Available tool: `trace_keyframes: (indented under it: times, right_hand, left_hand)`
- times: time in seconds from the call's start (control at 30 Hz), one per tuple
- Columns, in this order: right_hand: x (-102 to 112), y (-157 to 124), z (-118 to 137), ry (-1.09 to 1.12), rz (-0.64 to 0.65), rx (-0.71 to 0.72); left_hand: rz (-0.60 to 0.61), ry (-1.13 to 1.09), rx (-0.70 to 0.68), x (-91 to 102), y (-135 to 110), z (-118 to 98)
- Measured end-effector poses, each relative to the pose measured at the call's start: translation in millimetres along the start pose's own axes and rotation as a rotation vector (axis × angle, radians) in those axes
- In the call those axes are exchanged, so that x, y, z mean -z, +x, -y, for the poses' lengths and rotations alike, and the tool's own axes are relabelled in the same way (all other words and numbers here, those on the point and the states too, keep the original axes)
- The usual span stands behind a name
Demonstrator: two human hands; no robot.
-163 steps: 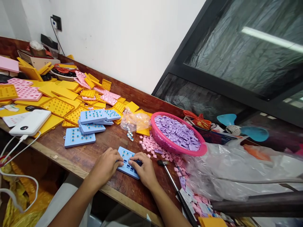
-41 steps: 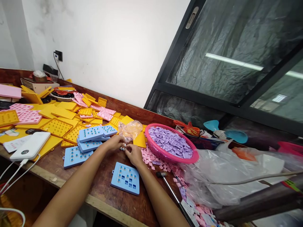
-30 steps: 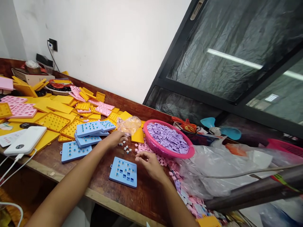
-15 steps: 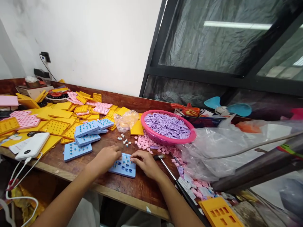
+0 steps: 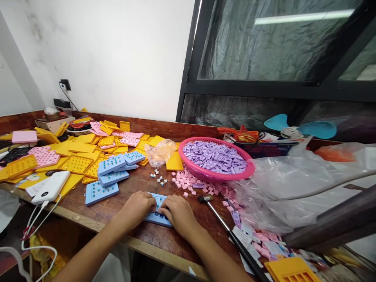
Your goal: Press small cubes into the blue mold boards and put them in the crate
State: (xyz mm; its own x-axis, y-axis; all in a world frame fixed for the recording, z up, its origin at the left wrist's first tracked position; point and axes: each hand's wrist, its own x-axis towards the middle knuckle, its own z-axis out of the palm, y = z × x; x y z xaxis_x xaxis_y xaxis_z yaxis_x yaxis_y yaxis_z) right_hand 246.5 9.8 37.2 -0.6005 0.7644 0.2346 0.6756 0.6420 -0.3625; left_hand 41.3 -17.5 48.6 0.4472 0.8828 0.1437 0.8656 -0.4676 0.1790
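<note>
A light blue plate (image 5: 158, 217) studded with small switches lies near the front edge of the wooden bench (image 5: 176, 239). Both my hands rest on it. My left hand (image 5: 138, 207) covers its left side with fingers curled down. My right hand (image 5: 178, 213) covers its right side, fingertips pressed together on the plate; whatever is under them is hidden. A few loose white switches (image 5: 158, 179) lie just beyond the plate.
Several more blue plates (image 5: 113, 172) lie to the left, with heaps of yellow plates (image 5: 76, 156) and pink plates (image 5: 44, 158) behind. A pink basket (image 5: 248, 172) holds purple keycaps; pink keycaps (image 5: 188, 182) lie beside it. A small hammer (image 5: 223, 227), clear plastic bags (image 5: 293, 188), white power bank (image 5: 49, 188).
My hands reached out to the loose switches by the clear bag, then came back onto the blue plate. The camera has tilted and shifted a little.
</note>
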Motion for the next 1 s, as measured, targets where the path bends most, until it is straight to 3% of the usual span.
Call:
trace_keyframes:
  times: [0.3,0.5,0.7,0.87,1.0]
  right_hand:
    - [2.5,-0.1,-5.8,-0.036,0.000,0.066]
    - [-3.0,0.7,-4.2,-0.040,-0.049,0.087]
    - [1.9,4.6,4.5,-0.177,0.007,0.117]
    - [5.5,7.2,8.9,-0.304,0.053,0.158]
    - [-1.5,-3.4,20.5,-0.466,0.070,0.288]
  left_hand:
    - [0.149,0.014,-0.075,6.4,15.8,8.2]
    - [0.069,0.092,0.091,5.2,7.4,-2.5]
    - [0.003,0.218,0.004,-5.7,-5.0,-25.1]
    - [-0.077,0.247,-0.038,-25.9,-31.9,-39.1]
    - [-0.125,0.197,-0.032,-20.5,-40.3,-33.7]
